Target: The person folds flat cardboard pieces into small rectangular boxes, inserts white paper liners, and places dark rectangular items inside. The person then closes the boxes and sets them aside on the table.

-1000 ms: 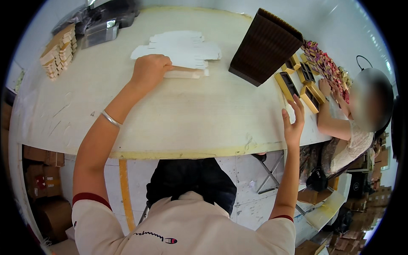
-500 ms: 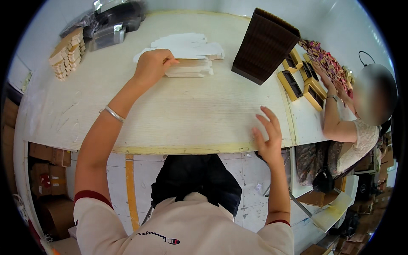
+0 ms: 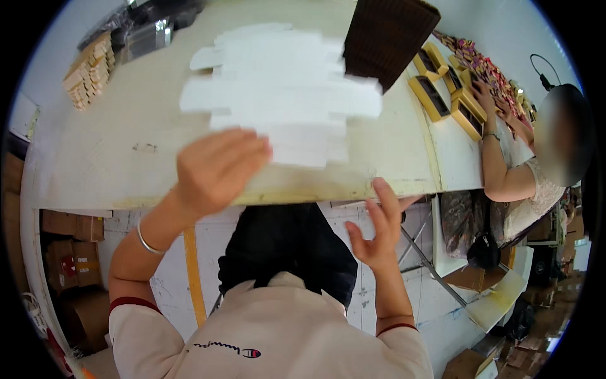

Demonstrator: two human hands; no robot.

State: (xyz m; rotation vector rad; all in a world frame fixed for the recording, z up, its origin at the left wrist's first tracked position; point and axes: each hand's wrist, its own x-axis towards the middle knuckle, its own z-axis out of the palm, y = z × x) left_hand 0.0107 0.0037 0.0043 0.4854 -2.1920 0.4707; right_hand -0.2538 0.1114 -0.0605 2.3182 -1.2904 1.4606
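A white, flat die-cut card blank (image 3: 278,95) with notched edges spreads over the middle of the table. My left hand (image 3: 221,167), slightly blurred, has its fingers together at the near left edge of the blank and appears to grip it there; the fingertips are partly hidden. Over the table's front edge hovers my right hand (image 3: 379,227), its fingers apart and nothing in it. Behind the blank's right side stands a tall dark brown stack (image 3: 391,41) with a ridged face.
Gold boxes with dark openings (image 3: 467,120) lie at the right, near a co-worker's hands (image 3: 489,104) and a heap of small colourful pieces (image 3: 480,60). Stacked pale card pieces (image 3: 91,72) and clear plastic packs (image 3: 148,41) occupy the far left of the table (image 3: 95,167).
My left hand has come toward me from the far part of the table. The white blank now lies nearer and shows a much larger face. My right hand has moved slightly left and nearer.
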